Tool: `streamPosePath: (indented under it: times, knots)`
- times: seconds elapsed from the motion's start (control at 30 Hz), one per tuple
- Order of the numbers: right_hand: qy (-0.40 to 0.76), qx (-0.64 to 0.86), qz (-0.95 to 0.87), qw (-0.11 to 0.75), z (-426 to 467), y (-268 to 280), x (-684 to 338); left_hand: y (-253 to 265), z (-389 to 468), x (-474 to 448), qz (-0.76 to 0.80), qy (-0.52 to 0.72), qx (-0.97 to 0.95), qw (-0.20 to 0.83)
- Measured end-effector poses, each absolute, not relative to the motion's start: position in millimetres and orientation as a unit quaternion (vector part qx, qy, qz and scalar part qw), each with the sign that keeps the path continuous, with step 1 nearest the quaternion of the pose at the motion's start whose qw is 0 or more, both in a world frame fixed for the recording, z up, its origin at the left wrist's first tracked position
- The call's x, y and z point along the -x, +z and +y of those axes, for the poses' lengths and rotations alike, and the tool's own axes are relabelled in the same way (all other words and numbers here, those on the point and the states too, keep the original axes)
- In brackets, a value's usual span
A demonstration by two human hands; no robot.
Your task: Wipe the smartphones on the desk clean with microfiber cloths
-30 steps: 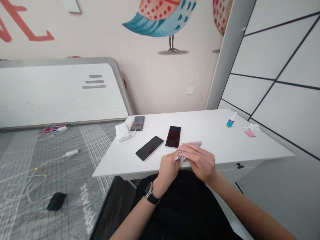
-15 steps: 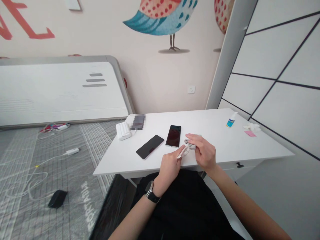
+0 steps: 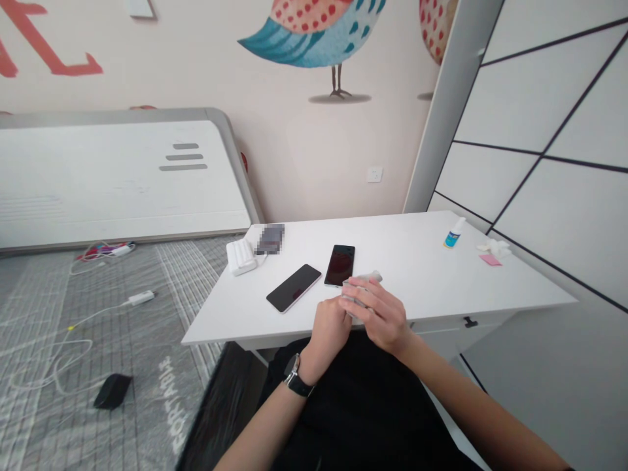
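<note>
Above the front edge of the white table (image 3: 392,248), my left hand (image 3: 331,324) is closed on a thin, pale, partly clear thing, mostly hidden by the fingers; its kind cannot be made out. My right hand (image 3: 383,314) lies over it with fingers bent around a whitish cloth (image 3: 375,276), whose end sticks out past the fingertips. Just beyond the hands lies a dark phone (image 3: 340,265), its lower edge close to the right fingertips. A second phone (image 3: 294,288) lies slantwise to the left, screen up.
At the table's left end are a white power bank (image 3: 241,256) and a blurred dark item (image 3: 270,239). A small spray bottle (image 3: 454,233), crumpled white tissue (image 3: 494,247) and a pink slip (image 3: 490,260) lie at the right. Cables and a black box (image 3: 112,391) rest on the bed.
My right hand has moved left and down over the thing in my left hand, bringing the cloth along and covering it. My left hand has barely shifted.
</note>
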State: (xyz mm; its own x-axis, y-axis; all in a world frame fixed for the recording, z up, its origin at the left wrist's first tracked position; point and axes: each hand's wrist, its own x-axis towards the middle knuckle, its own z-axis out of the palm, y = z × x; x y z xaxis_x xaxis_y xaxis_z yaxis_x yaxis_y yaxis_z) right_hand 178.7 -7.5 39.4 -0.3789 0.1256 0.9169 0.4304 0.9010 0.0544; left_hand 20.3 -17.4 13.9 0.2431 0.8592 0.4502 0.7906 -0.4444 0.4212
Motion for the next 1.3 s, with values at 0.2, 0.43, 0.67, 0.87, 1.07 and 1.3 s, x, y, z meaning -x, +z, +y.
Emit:
streamPosePath:
  times: [0.2, 0.43, 0.67, 0.87, 1.07, 1.3]
  knots:
    - [-0.043, 0.351, -0.735, 0.579, 23, 27, -218, 7, -21, -13, 0.544, 0.316, -0.769, 0.113]
    - [0.170, 0.474, -0.593, 0.628, 30, 2, -234, 2, -20, -16, 0.587, 0.276, -0.755, 0.094]
    - [0.276, 0.428, -0.510, 0.693, 23, 2, -232, -2, -21, -19, 0.574, 0.320, -0.747, 0.097]
    - [0.311, 0.416, -0.554, 0.651, 31, -9, -243, -6, -22, -16, 0.482, 0.435, -0.758, 0.069]
    - [0.258, 0.452, -0.496, 0.695, 39, -12, -248, -4, -22, -13, 0.495, 0.377, -0.780, 0.056]
    - [0.034, 0.416, -0.648, 0.637, 19, 7, -228, -1, -24, -16, 0.486, 0.309, -0.815, 0.063]
